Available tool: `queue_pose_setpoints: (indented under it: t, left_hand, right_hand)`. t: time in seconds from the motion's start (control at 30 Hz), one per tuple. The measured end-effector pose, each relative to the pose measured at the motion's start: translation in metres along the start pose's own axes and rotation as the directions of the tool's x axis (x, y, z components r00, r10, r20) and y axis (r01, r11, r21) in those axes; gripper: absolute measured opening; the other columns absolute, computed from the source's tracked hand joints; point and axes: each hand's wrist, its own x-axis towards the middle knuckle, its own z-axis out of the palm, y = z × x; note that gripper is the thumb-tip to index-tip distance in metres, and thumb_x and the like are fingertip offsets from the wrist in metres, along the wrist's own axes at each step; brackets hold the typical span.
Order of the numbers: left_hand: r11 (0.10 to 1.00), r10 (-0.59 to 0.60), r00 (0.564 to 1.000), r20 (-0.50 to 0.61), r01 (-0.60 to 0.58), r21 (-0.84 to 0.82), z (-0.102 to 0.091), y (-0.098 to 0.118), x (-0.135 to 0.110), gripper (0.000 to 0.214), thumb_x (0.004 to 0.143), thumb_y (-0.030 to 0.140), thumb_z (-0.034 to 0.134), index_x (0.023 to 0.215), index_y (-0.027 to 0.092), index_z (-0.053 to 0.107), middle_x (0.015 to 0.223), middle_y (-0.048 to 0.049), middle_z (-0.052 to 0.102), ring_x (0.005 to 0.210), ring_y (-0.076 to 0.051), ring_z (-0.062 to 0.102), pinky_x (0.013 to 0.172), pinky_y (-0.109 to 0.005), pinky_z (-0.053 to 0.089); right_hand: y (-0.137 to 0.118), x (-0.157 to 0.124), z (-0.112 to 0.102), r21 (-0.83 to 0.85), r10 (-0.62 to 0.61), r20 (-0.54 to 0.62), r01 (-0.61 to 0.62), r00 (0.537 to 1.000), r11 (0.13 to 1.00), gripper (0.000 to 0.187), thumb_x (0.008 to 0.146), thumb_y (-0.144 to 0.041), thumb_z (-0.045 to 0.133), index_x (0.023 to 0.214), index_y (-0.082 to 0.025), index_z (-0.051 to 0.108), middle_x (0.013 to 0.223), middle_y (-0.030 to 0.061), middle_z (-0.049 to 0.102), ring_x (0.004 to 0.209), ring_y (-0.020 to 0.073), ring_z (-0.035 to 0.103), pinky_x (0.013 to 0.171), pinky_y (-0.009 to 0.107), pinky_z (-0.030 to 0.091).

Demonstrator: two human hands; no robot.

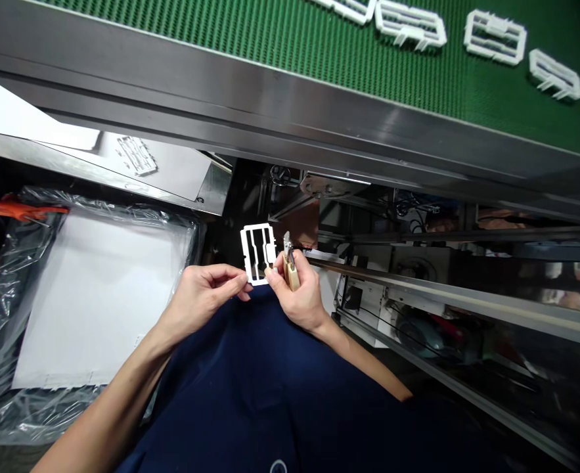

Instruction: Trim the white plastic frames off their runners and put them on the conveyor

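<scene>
Between my hands is a white plastic frame (pixel 253 255) with slots and thin bars, held upright in front of my dark blue clothing. The fingers and thumb of my left hand (pixel 211 289) pinch its lower left corner. Wrapped in my right hand (pixel 300 292) is a pair of small pliers (pixel 290 263) with cream handles, the metal jaws pointing up. My right thumb and finger also touch the frame's lower right edge. Whether the jaws are parted is too small to tell.
A green conveyor belt (pixel 211 39) with a metal side rail (pixel 250 98) crosses the top, carrying several white frames (pixel 410 26). Another frame (pixel 138 156) lies on a ledge at left. Below are a plastic-lined box (pixel 97 289) and orange-handled pliers (pixel 23 210). Metal bars and machinery fill the right.
</scene>
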Motion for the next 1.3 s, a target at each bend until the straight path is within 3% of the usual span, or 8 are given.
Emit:
queue_pose_setpoints:
  t: [0.47,0.83,1.07,1.3]
  left_hand:
    - [0.979,-0.056,0.998,0.001,0.055,-0.195,0.004,-0.004,-0.004,0.007,0.076,0.021,0.069,0.074,0.015,0.07,0.065,-0.0031,0.071,0.061,-0.011,0.063,0.06,-0.016,0.048]
    - [0.948,-0.076,0.997,0.018,0.078,-0.308,0.005,-0.012,-0.005,0.007,0.077,0.024,0.07,0.077,0.017,0.072,0.07,-0.0042,0.072,0.064,-0.013,0.064,0.062,-0.019,0.048]
    - [0.954,-0.076,0.997,-0.005,0.071,-0.291,0.006,-0.01,-0.006,0.007,0.076,0.022,0.069,0.074,0.017,0.072,0.066,-0.004,0.071,0.061,-0.013,0.063,0.06,-0.02,0.047]
    - [0.984,-0.066,0.996,-0.054,0.056,-0.168,0.007,-0.002,-0.005,0.01,0.075,0.024,0.068,0.071,0.014,0.07,0.063,-0.0042,0.07,0.059,-0.014,0.064,0.058,-0.021,0.048]
  right_hand:
    - [0.0,-0.002,0.001,0.006,-0.025,0.004,0.025,1.0,1.0,0.012,0.08,-0.021,0.059,0.082,-0.019,0.047,0.067,-0.0048,0.049,0.057,0.007,0.048,0.058,0.02,0.042]
    - [0.002,-0.004,0.002,-0.009,-0.01,-0.005,0.01,1.0,1.0,0.013,0.08,-0.024,0.059,0.081,-0.02,0.046,0.066,-0.0051,0.048,0.055,0.0069,0.045,0.056,0.021,0.04]
    - [0.001,-0.004,0.002,-0.012,-0.014,0.001,0.014,1.0,1.0,0.013,0.08,-0.024,0.059,0.081,-0.02,0.046,0.066,-0.0051,0.048,0.055,0.0071,0.045,0.056,0.021,0.04]
    - [-0.001,-0.004,0.003,-0.045,-0.032,-0.002,0.031,0.999,0.998,0.012,0.08,-0.024,0.058,0.082,-0.02,0.047,0.068,-0.0044,0.049,0.057,0.0077,0.047,0.058,0.021,0.041]
